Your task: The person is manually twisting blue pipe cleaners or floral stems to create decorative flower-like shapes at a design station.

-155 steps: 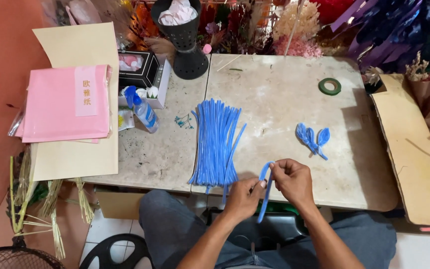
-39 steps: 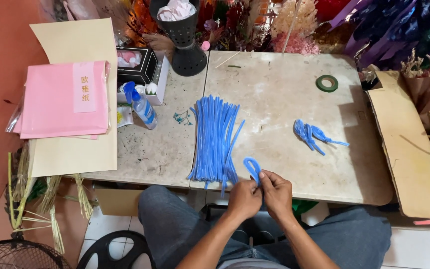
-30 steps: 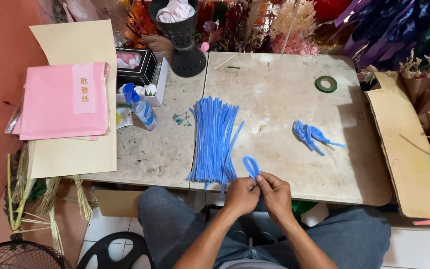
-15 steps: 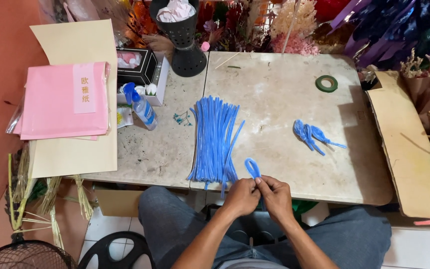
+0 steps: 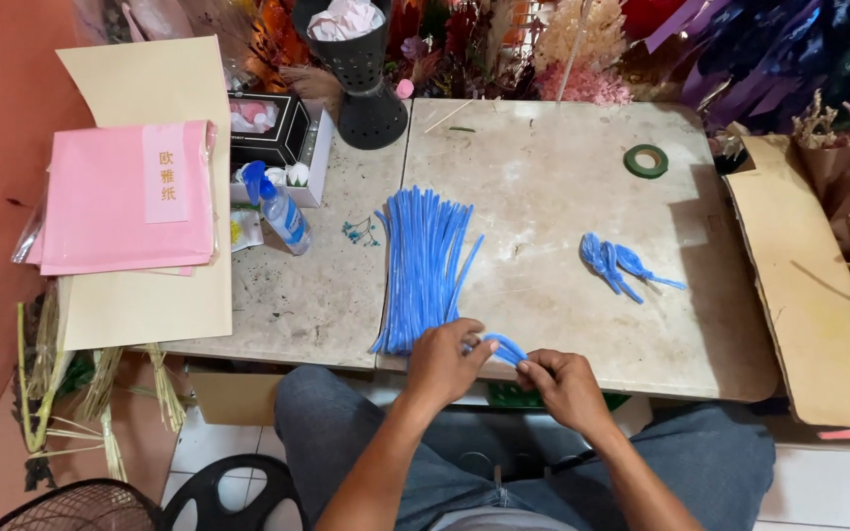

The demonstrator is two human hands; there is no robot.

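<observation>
My left hand [image 5: 450,362] and my right hand [image 5: 563,383] meet at the near edge of the stone table [image 5: 543,177], both pinching one bent blue pipe cleaner [image 5: 506,347] folded into a small loop. Just left of my hands lies a thick bundle of straight blue pipe cleaners [image 5: 425,265], running away from me. Further right on the table rests a small pile of finished blue loops [image 5: 617,265].
A green tape roll [image 5: 646,160] sits at the back right. A blue spray bottle [image 5: 277,208], a black box [image 5: 268,128] and a black stand [image 5: 361,88] occupy the back left. Pink paper [image 5: 120,197] lies on tan card to the left; cardboard [image 5: 804,295] borders the right.
The long pipe cleaner held earlier has been folded into a small loop. My hands drew together and lowered towards the table edge; the loop now points flatter.
</observation>
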